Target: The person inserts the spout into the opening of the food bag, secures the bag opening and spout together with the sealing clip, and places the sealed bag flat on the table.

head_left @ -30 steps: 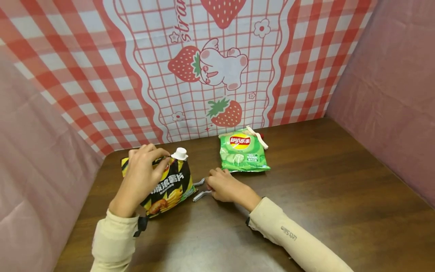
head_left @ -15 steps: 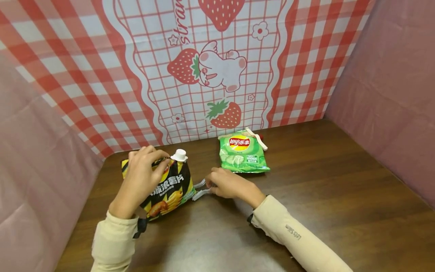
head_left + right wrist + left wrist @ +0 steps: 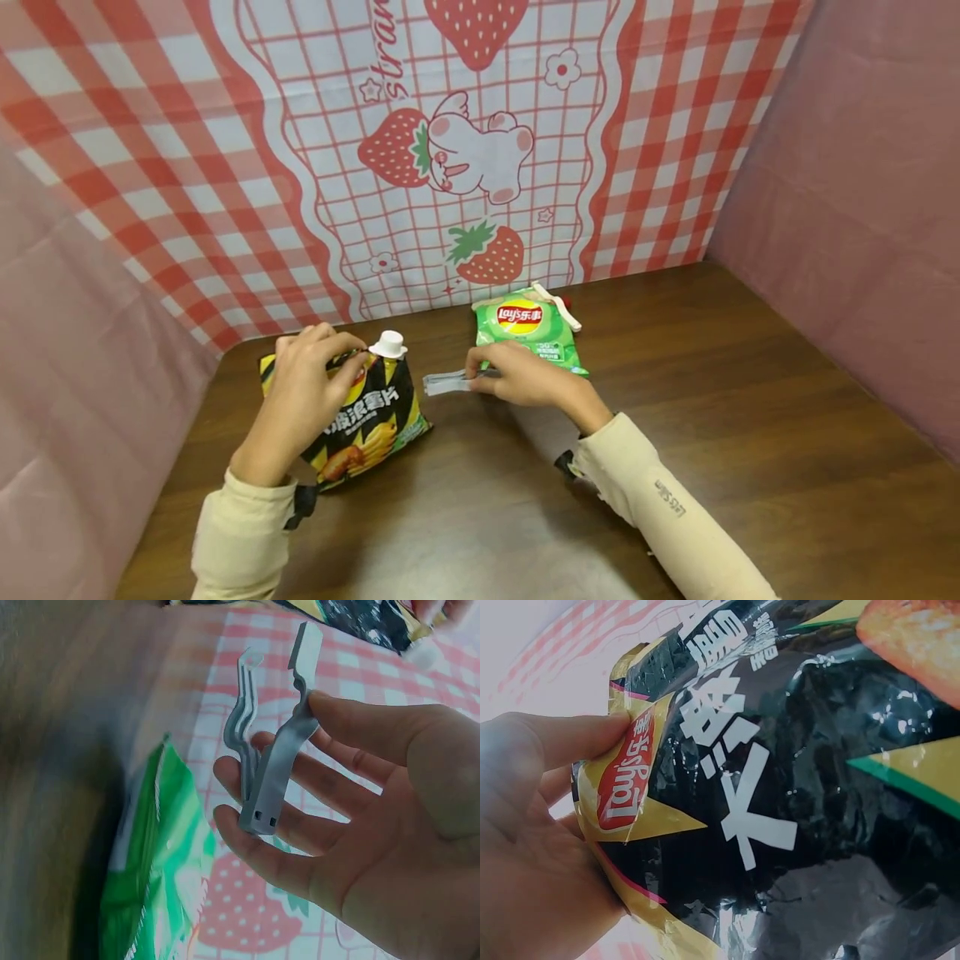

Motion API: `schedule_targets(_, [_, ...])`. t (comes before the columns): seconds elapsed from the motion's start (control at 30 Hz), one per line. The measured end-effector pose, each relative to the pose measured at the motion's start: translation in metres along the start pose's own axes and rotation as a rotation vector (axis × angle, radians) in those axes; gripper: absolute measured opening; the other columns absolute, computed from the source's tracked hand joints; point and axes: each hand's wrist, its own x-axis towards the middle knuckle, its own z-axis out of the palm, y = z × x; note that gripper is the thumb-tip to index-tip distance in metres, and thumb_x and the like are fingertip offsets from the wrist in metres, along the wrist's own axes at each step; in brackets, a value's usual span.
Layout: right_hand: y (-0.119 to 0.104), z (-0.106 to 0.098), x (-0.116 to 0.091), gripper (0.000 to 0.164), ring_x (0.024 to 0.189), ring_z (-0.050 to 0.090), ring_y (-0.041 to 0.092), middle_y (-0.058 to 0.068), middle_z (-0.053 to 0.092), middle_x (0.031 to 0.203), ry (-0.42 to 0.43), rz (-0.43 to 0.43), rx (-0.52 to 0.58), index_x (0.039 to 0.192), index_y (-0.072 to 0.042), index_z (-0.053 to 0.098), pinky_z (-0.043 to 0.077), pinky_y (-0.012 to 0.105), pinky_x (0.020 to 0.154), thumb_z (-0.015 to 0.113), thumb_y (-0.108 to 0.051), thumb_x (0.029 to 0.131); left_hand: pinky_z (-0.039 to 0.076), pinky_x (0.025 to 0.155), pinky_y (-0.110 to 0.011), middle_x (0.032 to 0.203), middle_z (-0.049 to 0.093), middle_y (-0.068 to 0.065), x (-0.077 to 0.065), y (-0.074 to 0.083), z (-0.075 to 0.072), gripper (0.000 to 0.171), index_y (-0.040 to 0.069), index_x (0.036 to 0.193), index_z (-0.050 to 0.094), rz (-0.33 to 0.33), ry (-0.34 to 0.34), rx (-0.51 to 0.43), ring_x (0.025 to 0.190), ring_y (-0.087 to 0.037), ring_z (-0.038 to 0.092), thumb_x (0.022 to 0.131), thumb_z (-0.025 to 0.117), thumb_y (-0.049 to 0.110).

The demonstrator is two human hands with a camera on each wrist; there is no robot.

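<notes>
My left hand (image 3: 307,392) grips the top of a black and yellow potato chip bag (image 3: 367,421), thumb on the front and fingers behind. In the left wrist view the thumb presses beside the red logo of the chip bag (image 3: 750,787). A white spout cap (image 3: 389,344) pokes up at the bag's upper right corner. My right hand (image 3: 517,375) holds a grey bag clip (image 3: 447,382) to the right of that bag. In the right wrist view the bag clip (image 3: 281,757) is spread apart between thumb and fingers.
A green Lay's chip bag (image 3: 517,318) lies at the back of the wooden table (image 3: 712,400), partly behind the right hand. A white clip (image 3: 557,307) sits across its upper right corner. A checked strawberry cloth (image 3: 480,167) hangs along the back.
My right hand has lifted the grey clip up and away from the black bag's lower right corner, toward the green bag. The left hand keeps its grip on the black bag.
</notes>
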Motion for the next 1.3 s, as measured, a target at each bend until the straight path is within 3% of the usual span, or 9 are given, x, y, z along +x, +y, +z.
schedule_targets(0.23, [0.009,-0.014,-0.014,0.004,0.076,0.050,0.011,-0.004,0.059,0.086,-0.015,0.008,0.046,0.094,-0.012,0.061,0.043,0.029,0.070,0.063,-0.012,0.098,0.025,0.073,-0.040,0.076,0.057,0.000,0.005,0.004,0.005,0.004,0.008,0.090,0.076,0.012,-0.007,-0.031,0.072,-0.017,0.049,0.086,0.076,0.006])
schedule_targets(0.43, [0.009,-0.027,-0.032,0.007,0.081,0.051,0.010,-0.003,0.057,0.088,-0.020,-0.057,0.163,0.093,-0.012,0.058,0.044,0.029,0.074,0.065,-0.010,0.096,0.027,0.075,-0.042,0.076,0.058,0.000,0.014,0.013,0.012,0.004,0.008,0.090,0.076,0.034,-0.017,-0.064,0.074,-0.017,0.050,0.086,0.076,0.006])
schedule_targets(0.6, [0.007,-0.036,-0.045,0.007,0.078,0.050,0.012,-0.003,0.058,0.089,-0.034,-0.049,0.168,0.094,-0.014,0.058,0.044,0.030,0.070,0.063,-0.012,0.098,0.025,0.074,-0.040,0.076,0.056,0.000,0.020,0.022,0.018,0.004,0.008,0.091,0.076,0.049,-0.027,-0.088,0.070,-0.015,0.047,0.087,0.076,0.007])
schedule_targets(0.83, [0.012,-0.046,-0.056,0.007,0.110,0.064,0.019,0.004,0.065,0.110,0.060,0.054,0.267,0.094,-0.011,0.057,0.050,0.036,0.080,0.061,-0.009,0.099,0.025,0.075,-0.040,0.075,0.055,0.001,0.027,0.034,0.029,0.005,0.008,0.091,0.076,0.073,-0.032,-0.122,0.071,-0.015,0.048,0.087,0.077,0.010])
schedule_targets(1.1, [0.014,-0.051,-0.064,0.004,0.092,0.063,0.016,0.000,0.064,0.098,0.089,0.021,0.206,0.097,-0.008,0.060,0.050,0.033,0.079,0.063,-0.010,0.098,0.025,0.075,-0.040,0.076,0.056,0.001,0.030,0.044,0.036,0.005,0.009,0.091,0.076,0.081,-0.060,-0.133,0.071,-0.016,0.047,0.086,0.078,0.010])
schedule_targets(1.3, [0.016,-0.049,-0.063,0.006,0.091,0.058,0.012,-0.004,0.063,0.094,0.101,0.019,0.169,0.096,-0.011,0.058,0.047,0.033,0.080,0.064,-0.011,0.098,0.028,0.076,-0.042,0.077,0.057,0.001,0.030,0.047,0.039,0.004,0.009,0.090,0.076,0.093,-0.068,-0.121,0.073,-0.016,0.049,0.087,0.078,0.011])
